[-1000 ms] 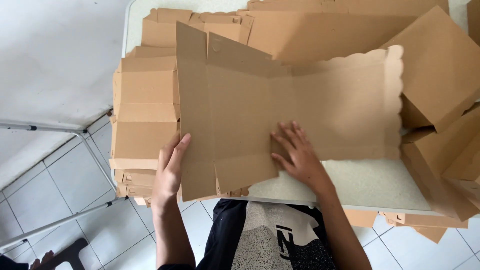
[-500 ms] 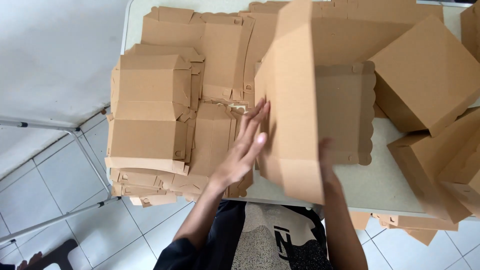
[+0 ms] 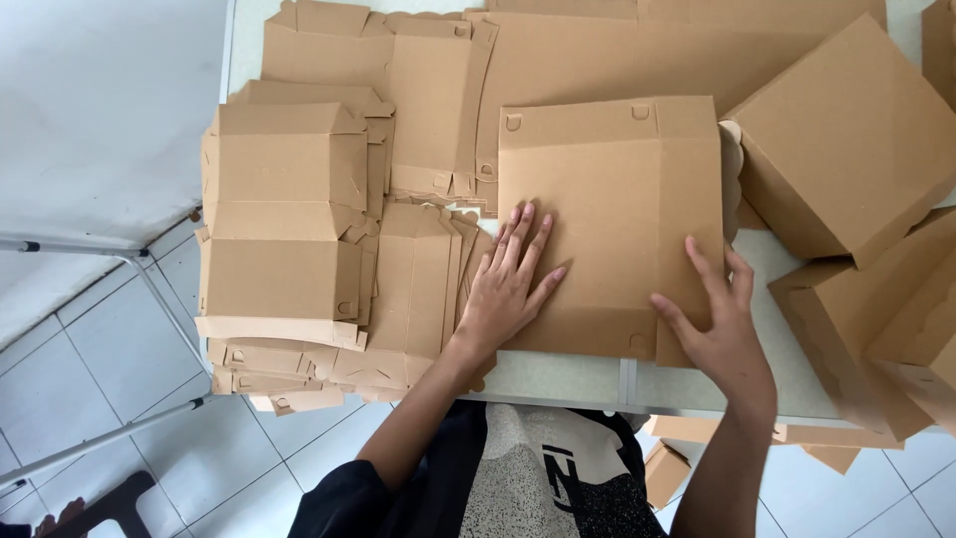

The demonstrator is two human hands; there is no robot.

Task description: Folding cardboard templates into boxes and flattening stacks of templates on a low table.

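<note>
Brown cardboard box blank (image 3: 607, 209), folded flat (slots near its corners), lying on table

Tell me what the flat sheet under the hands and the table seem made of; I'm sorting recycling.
Flat sheet: looks like thin brown cardboard, matte, with die-cut slots and fold creases. Table: pale, speckled top, probably plastic or laminate; the frame cannot be judged.

Bright, even daylight falls from above; shadows are soft and faint, focus is sharp, and edges bend slightly outward.
</note>
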